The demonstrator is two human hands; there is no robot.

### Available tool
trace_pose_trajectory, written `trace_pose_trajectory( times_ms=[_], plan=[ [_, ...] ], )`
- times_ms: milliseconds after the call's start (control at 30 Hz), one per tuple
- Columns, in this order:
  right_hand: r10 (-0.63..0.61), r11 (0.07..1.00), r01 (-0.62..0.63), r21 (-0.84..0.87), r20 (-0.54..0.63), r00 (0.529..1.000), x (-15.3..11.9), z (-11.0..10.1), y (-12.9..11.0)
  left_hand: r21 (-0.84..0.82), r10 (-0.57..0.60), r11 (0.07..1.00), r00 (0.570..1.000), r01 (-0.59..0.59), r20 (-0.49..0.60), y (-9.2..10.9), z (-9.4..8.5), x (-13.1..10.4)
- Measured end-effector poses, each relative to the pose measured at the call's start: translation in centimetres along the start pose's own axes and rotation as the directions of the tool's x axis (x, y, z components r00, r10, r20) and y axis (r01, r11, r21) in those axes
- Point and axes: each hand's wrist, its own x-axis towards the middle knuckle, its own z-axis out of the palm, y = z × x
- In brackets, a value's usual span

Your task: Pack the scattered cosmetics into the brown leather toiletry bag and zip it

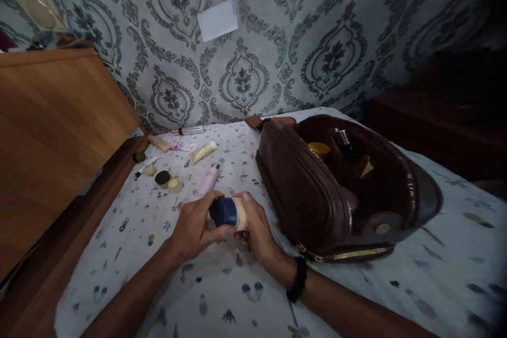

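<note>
Between my two hands is a small cosmetic jar (225, 212), tilted on its side, with a dark blue lid and a peach body. My left hand (195, 224) closes its thumb and fingers round the blue lid. The peach body sits in the fingers of my right hand (259, 232), which wears a black band at the wrist. Just beyond my left hand lies a pink tube (207, 180) with a dark cap. To the right stands a brown leather bag (301, 185), unzipped, with a yellow round item (319, 149) and a dark bottle with a silver cap (345, 143) inside.
A cream tube (202, 152), a clear tube with a red band (188, 130), a dark-lidded jar (162, 179) and a small pale jar (175, 185) lie on the patterned sheet (214, 296). Wooden furniture (59, 137) borders the left side; a patterned wall (269, 74) rises behind.
</note>
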Motion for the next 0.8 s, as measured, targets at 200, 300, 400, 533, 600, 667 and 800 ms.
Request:
trace_pose_trajectory(
  times_ms=[200, 300, 400, 533, 600, 667, 800],
  plan=[
    [-0.023, 0.998, 0.021, -0.066, -0.028, 0.999, 0.2, 0.37, -0.31, -0.075, -0.082, 0.994, 0.996, 0.084, 0.021, -0.26, -0.16, -0.06],
    [-0.036, 0.998, 0.034, -0.045, -0.045, 0.998, 0.32, 0.27, -0.23, 0.031, 0.074, 0.997, 0.995, -0.077, 0.07, -0.26, -0.48, 0.05],
    [-0.047, 0.998, 0.045, -0.035, -0.058, 0.997, 0.27, 0.16, -0.19, 0.115, 0.176, 0.975, 0.978, -0.189, 0.107, -0.07, -0.63, 0.15],
    [-0.027, 0.998, 0.023, -0.058, -0.059, 0.998, 0.04, 0.18, -0.27, 0.101, 0.137, 0.985, 0.99, -0.141, 0.04, -0.02, -0.42, 0.13],
    [-0.012, 0.997, 0.007, -0.072, -0.064, 0.998, -0.03, 0.24, -0.34, 0.066, 0.045, 0.997, 0.999, -0.045, 0.008, -0.01, -0.25, 0.07],
    [-0.011, 0.997, 0.006, -0.082, -0.065, 0.998, -0.02, 0.28, -0.39, -0.005, -0.066, 0.998, 0.998, 0.066, 0.008, 0.08, -0.1, 0.04],
    [-0.034, 0.995, 0.028, -0.095, -0.06, 0.998, 0.17, 0.21, -0.36, -0.197, -0.196, 0.961, 0.98, 0.197, 0.023, 0.27, 0.04, 0.13]
  ],
)
